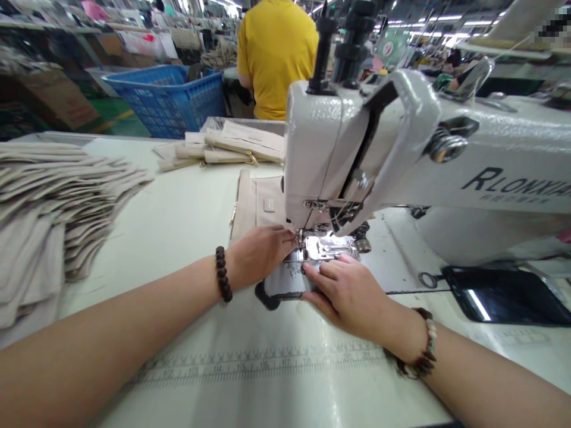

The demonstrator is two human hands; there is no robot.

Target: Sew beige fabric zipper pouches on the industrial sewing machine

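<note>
A white sewing machine stands over the table, its needle area lit above a metal plate. Under and behind its head lies a beige fabric piece with a small label and a zipper on its left edge. My left hand is at the near edge of this fabric, fingers together and pointing at the presser foot; the fingertips are partly hidden there. My right hand rests at the front of the metal plate, thumb and fingers apart, with nothing visible in it.
Stacked beige fabric pieces cover the table's left. More zippered pieces lie at the back. A phone lies on the right beside a small metal ring. Beyond are a blue basket and a person in yellow.
</note>
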